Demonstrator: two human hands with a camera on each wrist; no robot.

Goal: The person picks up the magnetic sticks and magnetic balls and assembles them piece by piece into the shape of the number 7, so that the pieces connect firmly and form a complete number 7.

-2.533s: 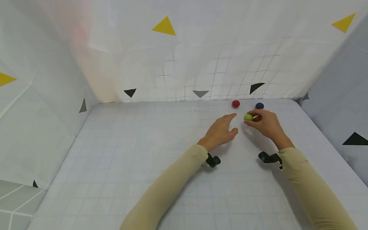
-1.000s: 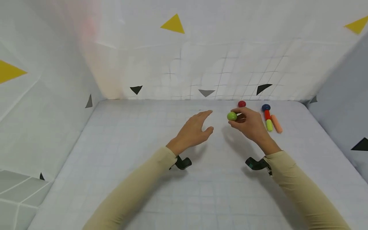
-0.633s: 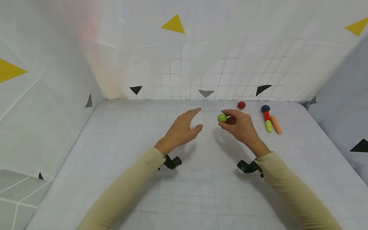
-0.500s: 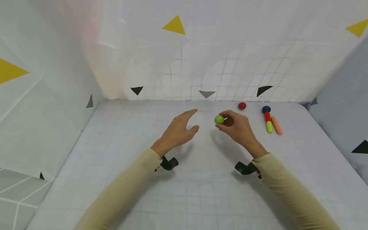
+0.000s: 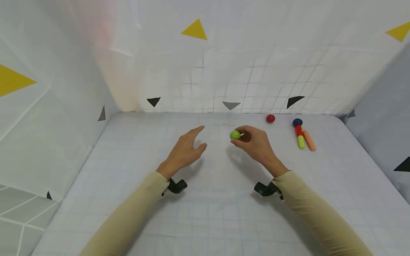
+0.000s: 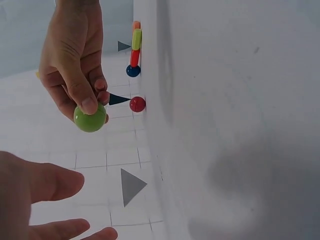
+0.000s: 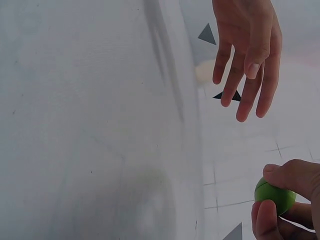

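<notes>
A small green ball (image 5: 235,135) is pinched between the thumb and fingers of my right hand (image 5: 254,144), held above the white table. In the right wrist view the green ball (image 7: 275,196) shows a thin seam line. My left hand (image 5: 184,151) hovers to its left, fingers extended and apart, holding nothing. A red ball (image 5: 270,118) lies near the back wall. To its right a blue ball (image 5: 297,122) touches or nearly touches the end of a red and yellow-green stick (image 5: 299,135). Beside that lies an orange stick (image 5: 309,140).
The white gridded table (image 5: 205,220) is bounded by a back wall (image 5: 211,64) and side walls with yellow, black and grey triangles. A black wrist camera (image 5: 176,186) sits at the left cuff, another black wrist camera (image 5: 266,188) at the right cuff.
Both hands have moved left across the table, the right one carrying the green ball. The stick pieces, earlier hidden behind the right hand, have come into view. The left hand stays free.
</notes>
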